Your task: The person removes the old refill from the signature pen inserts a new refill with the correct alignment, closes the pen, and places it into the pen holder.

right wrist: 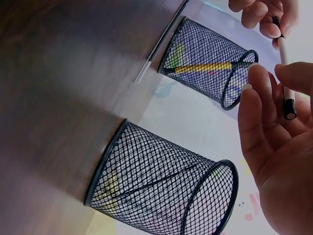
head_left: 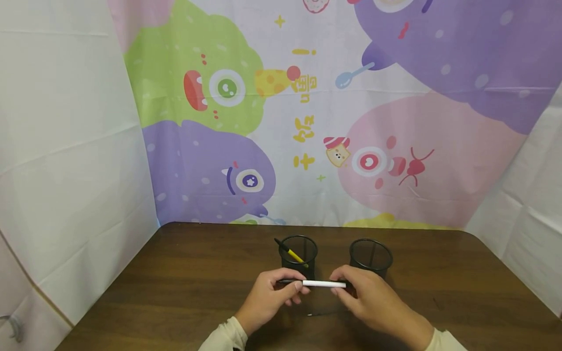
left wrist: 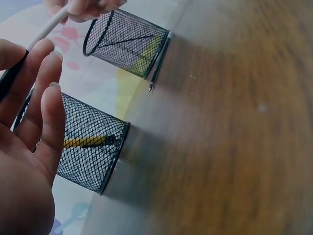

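A white pen point(head_left: 322, 283) with black ends lies level between my two hands above the table. My left hand point(head_left: 272, 292) pinches its black end between thumb and fingers. At the white end, my right hand point(head_left: 369, 300) holds the barrel; the black tip there shows in the right wrist view beside the thumb point(right wrist: 296, 77). Below the hands a thin pen refill point(left wrist: 159, 63) lies on the table, its metal point toward the left in the head view. The left black mesh cup point(head_left: 287, 267), just beyond the hands, has a yellow-and-black pen point(head_left: 291, 251) leaning in it.
A second black mesh cup point(right wrist: 156, 171) stands to the right of the first, behind my right hand; no pen shows in it. The brown wooden table point(head_left: 210, 253) ends at a cartoon-printed cloth point(head_left: 307, 195), with white cloth hanging on both sides.
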Tool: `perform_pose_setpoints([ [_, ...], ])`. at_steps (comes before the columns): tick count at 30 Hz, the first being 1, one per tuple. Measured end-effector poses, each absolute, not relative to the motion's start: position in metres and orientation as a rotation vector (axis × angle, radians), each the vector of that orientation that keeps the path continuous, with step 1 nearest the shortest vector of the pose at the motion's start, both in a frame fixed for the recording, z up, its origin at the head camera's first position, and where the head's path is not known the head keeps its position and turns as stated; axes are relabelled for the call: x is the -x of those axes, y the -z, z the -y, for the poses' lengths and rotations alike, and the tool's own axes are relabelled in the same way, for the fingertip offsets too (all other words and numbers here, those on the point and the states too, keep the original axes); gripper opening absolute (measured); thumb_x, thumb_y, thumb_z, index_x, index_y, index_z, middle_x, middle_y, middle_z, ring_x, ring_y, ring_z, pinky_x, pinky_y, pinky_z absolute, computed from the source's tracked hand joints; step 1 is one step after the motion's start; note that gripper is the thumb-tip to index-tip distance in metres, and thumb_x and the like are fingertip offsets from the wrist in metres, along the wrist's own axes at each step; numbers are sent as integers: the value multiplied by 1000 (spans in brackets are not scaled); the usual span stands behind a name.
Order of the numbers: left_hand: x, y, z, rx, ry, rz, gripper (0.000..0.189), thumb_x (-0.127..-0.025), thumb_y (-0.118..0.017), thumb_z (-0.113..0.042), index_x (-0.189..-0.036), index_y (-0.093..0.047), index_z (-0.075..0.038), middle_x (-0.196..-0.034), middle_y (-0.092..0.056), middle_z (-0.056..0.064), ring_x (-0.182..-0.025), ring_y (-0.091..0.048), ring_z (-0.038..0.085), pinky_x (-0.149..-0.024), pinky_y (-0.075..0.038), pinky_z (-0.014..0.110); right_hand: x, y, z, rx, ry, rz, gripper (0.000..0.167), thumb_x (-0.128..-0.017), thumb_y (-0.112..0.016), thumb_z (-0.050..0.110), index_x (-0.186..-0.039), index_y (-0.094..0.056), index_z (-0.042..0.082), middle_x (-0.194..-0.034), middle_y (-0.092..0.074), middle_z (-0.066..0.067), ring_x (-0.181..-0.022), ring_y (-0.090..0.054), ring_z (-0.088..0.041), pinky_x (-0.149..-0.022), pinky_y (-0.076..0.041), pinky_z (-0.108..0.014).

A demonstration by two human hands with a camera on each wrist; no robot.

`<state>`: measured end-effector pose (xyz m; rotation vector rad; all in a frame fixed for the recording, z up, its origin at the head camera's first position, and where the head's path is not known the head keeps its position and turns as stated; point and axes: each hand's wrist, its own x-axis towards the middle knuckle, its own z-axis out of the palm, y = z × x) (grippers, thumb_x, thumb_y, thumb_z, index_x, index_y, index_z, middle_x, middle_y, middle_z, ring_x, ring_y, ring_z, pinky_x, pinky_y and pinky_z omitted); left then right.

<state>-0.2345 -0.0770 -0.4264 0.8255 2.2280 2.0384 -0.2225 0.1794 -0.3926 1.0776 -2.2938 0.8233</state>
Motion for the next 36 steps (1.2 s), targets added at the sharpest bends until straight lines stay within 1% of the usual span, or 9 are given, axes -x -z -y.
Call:
perform_pose_setpoints([
  [4,234,425,77,-835,-2042,-2216,18,-97,-67,-14,-109,-70,-1,-91,-75,13,-69,-69,14,-62,-56,25,222,392,-180,-1079,-822,2302,24,-87,-78,7,-100,-64,22,-80,-54,21,-63,-45,5,-54,-43,-16],
  [10,234,426,78,-855,-2047,-2204,18,-97,-67,-13,-109,-70,-1,-91,-75,13,-69,-69,14,-62,-57,27,221,393,-179,-1078,-805,2309,17,-89,-76,11,-98,-66,22,-80,-53,22,-63,-45,5,-54,-42,-16],
  [16,236,427,78,-857,-2049,-2196,23,-97,-67,-13,-113,-67,4,-93,-75,14,-69,-68,14,-62,-56,25,222,395,-178,-1053,-785,2320,13,-92,-74,14,-96,-66,23,-77,-49,23,-62,-43,6,-54,-41,-16],
  [20,236,427,79,-856,-2052,-2183,27,-97,-67,-13,-114,-65,8,-94,-75,14,-69,-68,14,-62,-56,25,221,395,-178,-1038,-788,2349,7,-95,-70,18,-97,-67,23,-77,-49,22,-62,-43,5,-55,-42,-17],
  [24,235,427,79,-854,-2061,-2164,28,-97,-68,-13,-115,-65,9,-95,-75,15,-69,-68,14,-63,-56,25,220,394,-179,-1039,-820,2379,2,-99,-66,20,-99,-68,21,-76,-50,21,-60,-45,4,-53,-42,-18],
  [27,235,427,79,-860,-2063,-2156,27,-97,-68,-12,-115,-65,8,-96,-75,16,-70,-68,14,-63,-57,25,219,393,-179,-1036,-865,2408,5,-100,-64,21,-99,-69,20,-72,-49,21,-57,-45,4,-51,-43,-18],
  [31,234,427,78,-873,-2071,-2153,25,-96,-68,-11,-114,-66,7,-96,-75,16,-69,-68,13,-63,-57,25,219,392,-178,-1019,-912,2431,8,-101,-63,25,-106,-68,21,-76,-54,20,-58,-45,3,-52,-43,-20],
  [34,234,426,77,-890,-2084,-2150,25,-96,-68,-11,-114,-66,6,-95,-75,16,-69,-67,14,-63,-57,25,220,393,-178,-1029,-930,2414,13,-99,-67,26,-111,-66,21,-79,-57,20,-59,-45,3,-52,-44,-20],
  [36,233,426,77,-895,-2089,-2150,24,-96,-68,-11,-113,-67,6,-95,-75,17,-68,-67,14,-63,-56,25,220,393,-178,-1053,-934,2386,18,-95,-72,23,-112,-65,20,-80,-57,20,-60,-46,3,-52,-44,-19],
])
